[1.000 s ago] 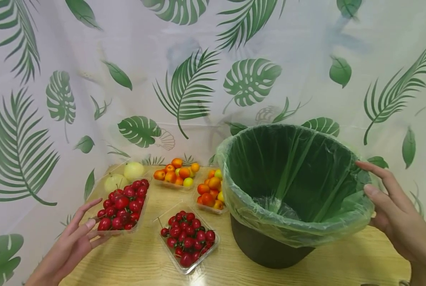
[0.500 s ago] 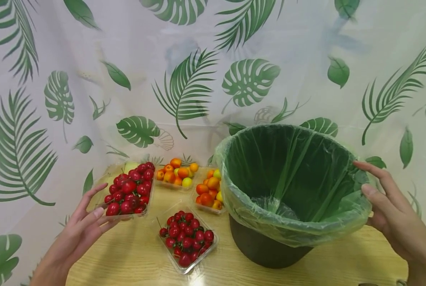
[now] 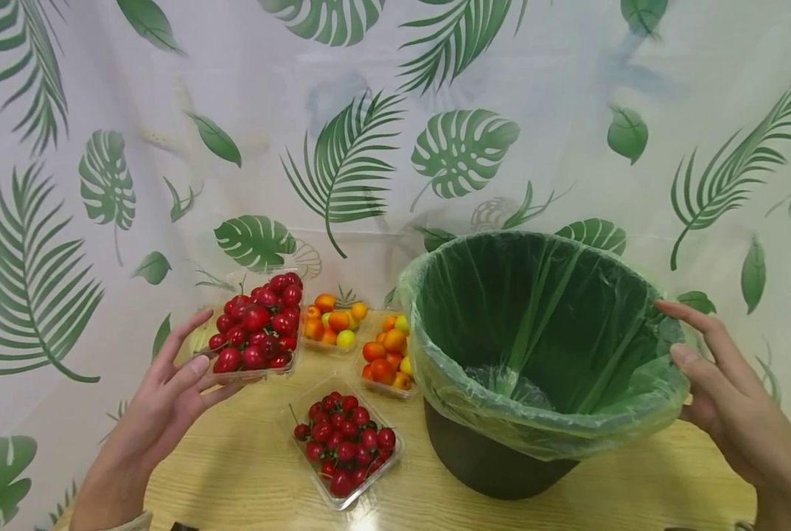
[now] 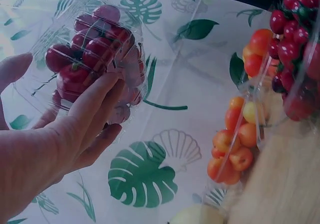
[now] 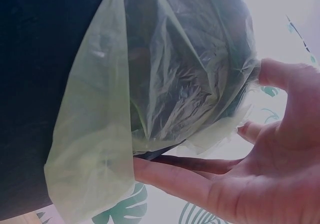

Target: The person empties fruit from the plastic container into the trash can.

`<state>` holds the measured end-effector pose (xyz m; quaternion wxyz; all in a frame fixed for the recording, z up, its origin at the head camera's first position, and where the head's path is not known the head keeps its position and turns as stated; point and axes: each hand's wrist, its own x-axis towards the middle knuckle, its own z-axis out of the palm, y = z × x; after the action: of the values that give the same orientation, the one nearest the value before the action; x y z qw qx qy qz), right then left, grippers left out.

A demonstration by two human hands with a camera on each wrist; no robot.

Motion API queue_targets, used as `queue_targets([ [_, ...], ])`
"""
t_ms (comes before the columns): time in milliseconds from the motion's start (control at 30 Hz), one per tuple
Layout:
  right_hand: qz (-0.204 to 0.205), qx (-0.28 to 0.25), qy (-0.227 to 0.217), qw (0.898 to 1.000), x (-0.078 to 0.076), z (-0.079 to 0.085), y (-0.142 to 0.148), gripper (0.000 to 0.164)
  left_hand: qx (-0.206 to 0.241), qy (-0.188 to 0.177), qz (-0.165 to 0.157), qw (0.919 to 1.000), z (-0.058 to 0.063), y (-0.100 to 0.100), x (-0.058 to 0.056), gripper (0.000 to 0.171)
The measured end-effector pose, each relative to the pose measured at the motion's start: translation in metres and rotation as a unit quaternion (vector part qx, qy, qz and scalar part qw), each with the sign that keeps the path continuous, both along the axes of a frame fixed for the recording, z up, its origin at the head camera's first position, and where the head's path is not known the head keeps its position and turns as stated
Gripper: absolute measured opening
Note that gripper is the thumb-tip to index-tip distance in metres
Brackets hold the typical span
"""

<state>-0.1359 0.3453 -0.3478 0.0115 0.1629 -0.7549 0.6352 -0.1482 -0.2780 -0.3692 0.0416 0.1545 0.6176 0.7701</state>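
Note:
My left hand (image 3: 163, 405) holds a clear plastic box (image 4: 37, 91) of red cherries (image 3: 259, 324) up off the table, with the fingers beneath it and the thumb at its near side. On the right stands a black trash bin (image 3: 495, 457) lined with a translucent green bag (image 3: 541, 435) folded over its rim. At the bin's right rim, my right hand (image 3: 733, 391) grips it through the bag, thumb and fingertips against the edge; the right wrist view shows fingers (image 5: 170, 179) under the rim. Only crumpled film shows at the bin's bottom.
A second clear box of cherries (image 3: 343, 446) lies on the wooden table (image 3: 236, 472) left of the bin. Behind it sit two boxes of small orange and yellow fruit (image 3: 335, 321), one close to the bin. A leaf-patterned curtain (image 3: 236, 110) hangs behind and at the left.
My left hand has lifted the box of cherries up and to the right, so it now covers the pale green fruit behind. The right hand keeps its place on the bin's rim.

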Motion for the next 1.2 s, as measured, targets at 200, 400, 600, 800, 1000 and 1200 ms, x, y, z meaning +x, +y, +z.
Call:
queue_targets([
  [200, 0.006, -0.006, 0.001, 1.000, 0.001, 0.001, 0.000, 0.055, 0.022, 0.007, -0.014, 0.9996, 0.009, 0.012, -0.004, 0.059],
  [400, 0.009, -0.009, 0.003, 1.000, 0.001, 0.002, -0.002, 0.055, 0.038, 0.012, -0.041, 0.9984, 0.018, 0.021, -0.006, 0.061],
  [600, 0.006, -0.009, 0.006, 1.000, 0.003, 0.003, -0.003, 0.055, 0.032, 0.026, -0.053, 0.9977, 0.028, 0.029, -0.009, 0.060],
  [800, 0.012, -0.024, 0.006, 1.000, 0.003, 0.001, -0.003, 0.055, 0.023, 0.030, -0.050, 0.9980, 0.042, 0.041, -0.012, 0.059],
  [1000, 0.013, -0.022, 0.001, 1.000, 0.004, 0.003, -0.002, 0.055, 0.015, 0.031, -0.049, 0.9982, 0.058, 0.056, -0.019, 0.059],
  [1200, 0.009, -0.019, 0.001, 1.000, 0.004, 0.004, -0.002, 0.055, 0.014, 0.026, -0.055, 0.9980, 0.070, 0.069, -0.027, 0.059],
])
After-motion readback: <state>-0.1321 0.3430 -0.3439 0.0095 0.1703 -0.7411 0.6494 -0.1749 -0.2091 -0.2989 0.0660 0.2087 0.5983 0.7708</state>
